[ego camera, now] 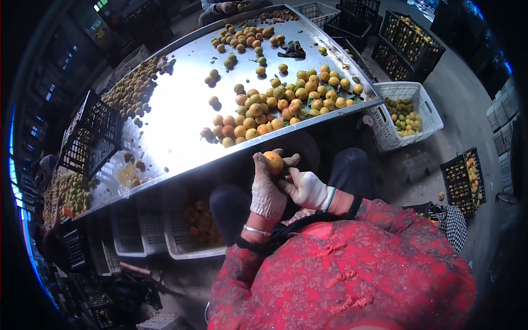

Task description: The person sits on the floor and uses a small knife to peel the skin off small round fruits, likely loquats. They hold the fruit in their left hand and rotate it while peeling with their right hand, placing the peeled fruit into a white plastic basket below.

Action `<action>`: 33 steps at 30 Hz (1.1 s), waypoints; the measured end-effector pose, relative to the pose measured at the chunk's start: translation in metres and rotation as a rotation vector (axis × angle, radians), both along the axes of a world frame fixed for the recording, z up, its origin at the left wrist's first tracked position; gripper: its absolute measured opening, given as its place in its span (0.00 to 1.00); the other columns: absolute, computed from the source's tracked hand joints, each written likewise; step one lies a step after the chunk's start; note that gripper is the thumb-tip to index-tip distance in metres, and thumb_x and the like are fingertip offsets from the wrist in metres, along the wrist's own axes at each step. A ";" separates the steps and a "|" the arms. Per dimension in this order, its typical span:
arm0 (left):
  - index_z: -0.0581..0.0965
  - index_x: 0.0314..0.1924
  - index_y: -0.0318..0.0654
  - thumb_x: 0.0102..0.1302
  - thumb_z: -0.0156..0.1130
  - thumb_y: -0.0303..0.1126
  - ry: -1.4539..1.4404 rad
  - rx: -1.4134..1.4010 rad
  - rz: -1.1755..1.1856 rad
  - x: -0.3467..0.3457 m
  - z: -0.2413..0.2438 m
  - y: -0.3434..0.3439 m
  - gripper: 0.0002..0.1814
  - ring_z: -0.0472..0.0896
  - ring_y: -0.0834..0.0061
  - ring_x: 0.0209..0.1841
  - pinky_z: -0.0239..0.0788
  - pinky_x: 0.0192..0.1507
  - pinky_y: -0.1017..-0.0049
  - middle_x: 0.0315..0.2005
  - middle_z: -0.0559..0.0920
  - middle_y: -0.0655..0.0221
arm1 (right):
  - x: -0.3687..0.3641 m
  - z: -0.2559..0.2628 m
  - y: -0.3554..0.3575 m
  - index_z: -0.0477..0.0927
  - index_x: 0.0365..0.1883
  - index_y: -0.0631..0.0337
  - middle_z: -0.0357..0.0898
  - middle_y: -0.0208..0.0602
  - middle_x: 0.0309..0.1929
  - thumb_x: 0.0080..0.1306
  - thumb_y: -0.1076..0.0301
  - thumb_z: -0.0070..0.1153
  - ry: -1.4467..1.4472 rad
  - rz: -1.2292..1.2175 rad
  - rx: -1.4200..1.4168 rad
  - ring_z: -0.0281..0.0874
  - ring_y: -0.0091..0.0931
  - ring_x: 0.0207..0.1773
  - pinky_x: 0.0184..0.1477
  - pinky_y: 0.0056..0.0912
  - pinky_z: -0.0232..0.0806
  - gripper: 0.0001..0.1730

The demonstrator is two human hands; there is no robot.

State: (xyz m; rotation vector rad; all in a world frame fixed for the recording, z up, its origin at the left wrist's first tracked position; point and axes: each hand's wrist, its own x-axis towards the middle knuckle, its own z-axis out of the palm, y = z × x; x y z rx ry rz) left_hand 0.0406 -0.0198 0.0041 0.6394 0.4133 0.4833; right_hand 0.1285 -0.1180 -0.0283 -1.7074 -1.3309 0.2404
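An orange-yellow apricot-like fruit (273, 162) is held in my left hand (268, 187), in a knitted glove with dirty fingertips, above my lap. My right hand (307, 188), in a white knitted glove, is closed at the fruit's lower side; a small reddish tip shows between its fingers, but what it grips is too hidden to name. Both hands are just off the near edge of a metal sorting table (181, 115). A heap of yellow and orange fruits (255, 109) with some green leaves lies along that edge.
A white plastic crate of fruit (433, 119) stands right of the table, black crates (408, 45) behind it. A black crate (93, 132) sits on the table's left part. White crates (173, 243) are under the table. Another person's hands (229, 7) show at the far edge.
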 end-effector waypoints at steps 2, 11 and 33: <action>0.70 0.58 0.33 0.74 0.43 0.64 -0.009 -0.056 -0.028 -0.001 -0.002 0.004 0.37 0.80 0.56 0.55 0.66 0.64 0.61 0.44 0.84 0.50 | 0.001 -0.001 -0.001 0.72 0.46 0.66 0.81 0.51 0.26 0.71 0.56 0.56 0.004 0.016 -0.015 0.82 0.47 0.29 0.28 0.47 0.73 0.20; 0.70 0.58 0.41 0.76 0.53 0.46 -0.211 -0.125 -0.025 0.003 -0.030 0.013 0.20 0.81 0.66 0.49 0.72 0.55 0.66 0.47 0.83 0.55 | 0.010 0.025 0.009 0.75 0.45 0.67 0.78 0.52 0.20 0.68 0.60 0.57 -0.061 0.022 -0.160 0.81 0.49 0.26 0.25 0.50 0.71 0.17; 0.69 0.61 0.38 0.70 0.59 0.28 -0.172 0.110 0.005 -0.036 0.007 0.018 0.20 0.77 0.66 0.58 0.72 0.60 0.68 0.53 0.78 0.59 | 0.001 0.043 0.013 0.72 0.51 0.63 0.80 0.54 0.27 0.62 0.67 0.63 -0.003 0.114 -0.029 0.83 0.48 0.33 0.31 0.44 0.74 0.21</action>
